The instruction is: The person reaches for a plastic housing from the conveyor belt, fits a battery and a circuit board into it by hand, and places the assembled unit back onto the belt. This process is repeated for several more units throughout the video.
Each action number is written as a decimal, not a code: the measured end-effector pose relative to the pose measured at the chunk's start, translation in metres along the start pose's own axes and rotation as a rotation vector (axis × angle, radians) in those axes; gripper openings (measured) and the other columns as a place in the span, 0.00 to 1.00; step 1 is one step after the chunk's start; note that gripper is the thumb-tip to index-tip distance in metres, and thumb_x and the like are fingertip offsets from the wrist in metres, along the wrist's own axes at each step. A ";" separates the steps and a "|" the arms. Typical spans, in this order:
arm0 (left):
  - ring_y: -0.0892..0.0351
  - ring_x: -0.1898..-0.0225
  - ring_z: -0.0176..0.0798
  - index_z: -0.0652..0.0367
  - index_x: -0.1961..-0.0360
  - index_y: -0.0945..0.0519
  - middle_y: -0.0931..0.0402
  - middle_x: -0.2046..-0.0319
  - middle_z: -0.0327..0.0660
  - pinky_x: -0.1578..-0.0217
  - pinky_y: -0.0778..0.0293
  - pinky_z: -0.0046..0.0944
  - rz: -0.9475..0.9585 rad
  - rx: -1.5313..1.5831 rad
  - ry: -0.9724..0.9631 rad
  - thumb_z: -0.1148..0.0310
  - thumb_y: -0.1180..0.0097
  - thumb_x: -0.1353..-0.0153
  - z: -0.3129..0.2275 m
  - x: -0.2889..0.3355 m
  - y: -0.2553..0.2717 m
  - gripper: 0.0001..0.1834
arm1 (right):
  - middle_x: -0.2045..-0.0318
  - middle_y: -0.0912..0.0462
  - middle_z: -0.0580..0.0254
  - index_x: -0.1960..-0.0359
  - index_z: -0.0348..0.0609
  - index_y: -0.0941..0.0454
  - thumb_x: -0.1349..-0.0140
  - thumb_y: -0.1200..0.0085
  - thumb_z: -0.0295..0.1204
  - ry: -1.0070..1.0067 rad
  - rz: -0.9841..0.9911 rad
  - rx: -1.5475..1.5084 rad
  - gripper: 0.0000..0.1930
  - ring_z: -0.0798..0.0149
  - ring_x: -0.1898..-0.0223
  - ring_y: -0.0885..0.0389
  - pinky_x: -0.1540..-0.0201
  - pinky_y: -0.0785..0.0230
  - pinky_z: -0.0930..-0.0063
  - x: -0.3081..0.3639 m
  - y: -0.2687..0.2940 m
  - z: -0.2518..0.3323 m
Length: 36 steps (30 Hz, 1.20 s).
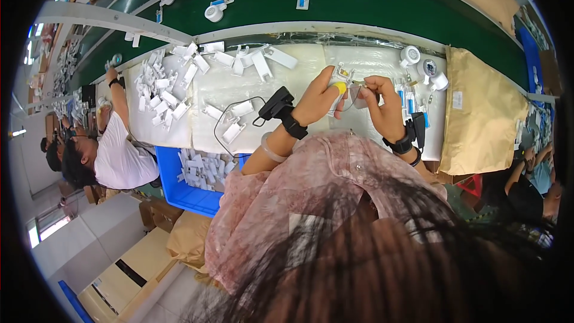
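Over the white-covered bench, my left hand [317, 100] is closed around a small white plastic housing [342, 74]. A yellow patch shows at the left thumb tip; I cannot tell if it is a finger cover or part of the piece. Close on the right, my right hand [384, 107] has its fingertips pinched together beside the housing. A thin wire-like curve runs between the two hands, and what the right fingertips grip is too small to make out. Just right of that hand lie white parts with blue strips [410, 100] and round white lamp heads [410, 55].
Loose white plastic pieces [160, 93] are heaped on the left of the bench. A blue bin [173, 185] of similar pieces stands below. Beyond runs a green conveyor [251, 3] carrying lamp assemblies. Brown paper [478, 113] covers the right end. A co-worker [122, 155] sits at left.
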State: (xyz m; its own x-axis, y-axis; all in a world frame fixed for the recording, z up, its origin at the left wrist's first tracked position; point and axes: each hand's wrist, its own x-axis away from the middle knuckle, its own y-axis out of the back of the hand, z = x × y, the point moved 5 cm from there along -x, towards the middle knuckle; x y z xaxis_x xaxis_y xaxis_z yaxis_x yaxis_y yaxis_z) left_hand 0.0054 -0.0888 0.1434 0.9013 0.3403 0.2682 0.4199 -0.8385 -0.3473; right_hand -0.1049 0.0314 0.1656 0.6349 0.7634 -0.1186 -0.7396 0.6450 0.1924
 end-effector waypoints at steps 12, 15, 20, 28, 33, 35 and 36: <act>0.29 0.79 0.30 0.62 0.48 0.36 0.28 0.72 0.40 0.79 0.29 0.30 0.032 -0.135 -0.083 0.78 0.61 0.40 -0.004 0.008 -0.015 0.18 | 0.67 0.17 0.55 0.63 0.35 0.21 0.45 0.40 0.17 0.351 -0.078 0.133 0.08 0.61 0.67 0.19 0.68 0.27 0.74 0.013 -0.002 0.014; 0.29 0.80 0.29 0.63 0.48 0.37 0.27 0.75 0.40 0.81 0.29 0.30 -0.008 -0.189 -0.105 0.76 0.57 0.42 -0.005 0.008 -0.014 0.18 | 0.66 0.18 0.55 0.64 0.36 0.21 0.46 0.39 0.16 0.406 -0.097 0.185 0.08 0.58 0.68 0.19 0.66 0.27 0.72 0.012 -0.002 0.015; 0.28 0.81 0.30 0.64 0.50 0.37 0.26 0.77 0.41 0.82 0.29 0.31 -0.028 -0.220 -0.139 0.74 0.54 0.43 -0.005 0.010 -0.013 0.19 | 0.64 0.18 0.54 0.64 0.36 0.22 0.45 0.41 0.15 0.524 -0.029 0.267 0.08 0.59 0.64 0.19 0.60 0.27 0.73 0.012 -0.003 0.020; 0.28 0.78 0.28 0.65 0.47 0.37 0.27 0.70 0.41 0.78 0.28 0.30 0.018 -0.334 -0.146 0.78 0.56 0.43 -0.005 0.012 -0.017 0.20 | 0.67 0.21 0.60 0.66 0.41 0.18 0.54 0.36 0.14 0.486 -0.114 0.255 0.13 0.59 0.66 0.23 0.65 0.30 0.72 0.013 -0.002 0.019; 0.27 0.78 0.29 0.66 0.47 0.37 0.27 0.68 0.43 0.79 0.28 0.30 0.020 -0.362 -0.197 0.77 0.56 0.43 -0.010 0.013 -0.019 0.21 | 0.68 0.21 0.61 0.66 0.42 0.18 0.55 0.36 0.14 0.500 -0.112 0.258 0.13 0.60 0.67 0.23 0.65 0.30 0.72 0.013 -0.002 0.017; 0.27 0.78 0.29 0.67 0.47 0.37 0.27 0.67 0.44 0.79 0.28 0.30 0.027 -0.379 -0.184 0.77 0.56 0.43 -0.010 0.012 -0.020 0.21 | 0.68 0.21 0.61 0.66 0.42 0.18 0.55 0.36 0.15 0.499 -0.113 0.266 0.13 0.60 0.67 0.23 0.65 0.31 0.72 0.013 -0.002 0.017; 0.27 0.79 0.30 0.67 0.46 0.37 0.27 0.68 0.44 0.79 0.28 0.30 0.024 -0.387 -0.201 0.77 0.56 0.43 -0.010 0.013 -0.020 0.21 | 0.69 0.21 0.61 0.66 0.42 0.18 0.55 0.35 0.15 0.498 -0.118 0.266 0.13 0.60 0.67 0.23 0.65 0.31 0.72 0.013 -0.002 0.016</act>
State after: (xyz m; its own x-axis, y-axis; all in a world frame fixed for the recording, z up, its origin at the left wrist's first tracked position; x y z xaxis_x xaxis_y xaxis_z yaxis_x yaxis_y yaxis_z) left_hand 0.0072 -0.0719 0.1630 0.9291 0.3631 0.0707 0.3625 -0.9317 0.0212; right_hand -0.0918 0.0394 0.1798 0.4804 0.6522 -0.5865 -0.5475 0.7453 0.3804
